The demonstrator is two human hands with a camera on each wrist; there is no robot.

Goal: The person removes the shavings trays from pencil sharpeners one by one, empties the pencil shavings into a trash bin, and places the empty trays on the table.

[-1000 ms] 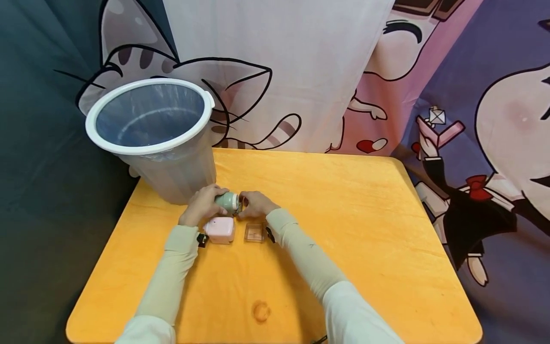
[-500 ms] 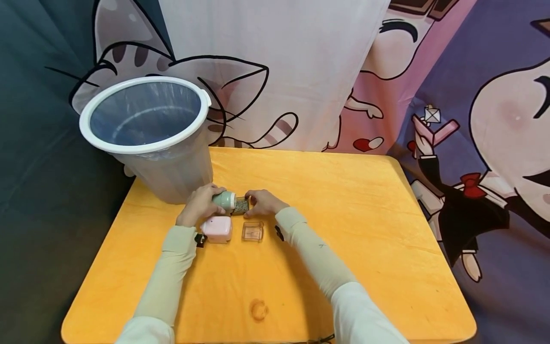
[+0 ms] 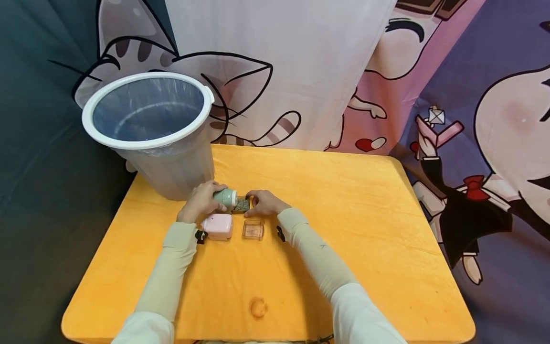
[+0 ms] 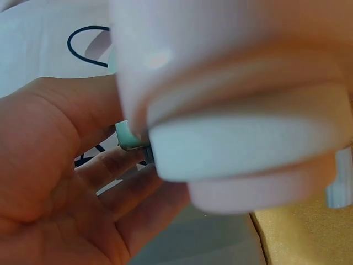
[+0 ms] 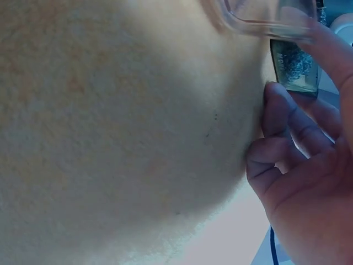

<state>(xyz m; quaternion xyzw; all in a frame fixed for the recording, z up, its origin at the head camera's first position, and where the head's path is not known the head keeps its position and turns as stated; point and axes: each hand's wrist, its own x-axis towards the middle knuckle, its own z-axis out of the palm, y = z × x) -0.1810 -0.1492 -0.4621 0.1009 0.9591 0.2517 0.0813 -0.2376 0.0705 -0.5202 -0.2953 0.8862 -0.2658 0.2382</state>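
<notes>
My left hand point(image 3: 200, 203) grips a green jar point(image 3: 224, 197) lying on its side, its white mouth facing right. Close beside that mouth is a small see-through box point(image 3: 242, 206) with grey-green grains inside. My right hand point(image 3: 264, 203) pinches this box between thumb and fingers; the grains point(image 5: 298, 63) show in the right wrist view. Nearer me, a pink bottle point(image 3: 217, 226) stands by the left wrist. To its right lies a shallow clear square tray or lid point(image 3: 253, 230). In the left wrist view the blurred pink bottle point(image 4: 231, 55) hides most of the green jar.
A large bin point(image 3: 185, 167) with a white rim and a liner stands at the table's back left, just behind the left hand. The yellow table point(image 3: 365, 239) bears a round mark near its front. Printed cloth point(image 3: 258, 28) hangs behind.
The right hand has shifted slightly right, and the box of grains, mostly hidden before, now shows between the hands. The left hand still holds the green jar sideways.
</notes>
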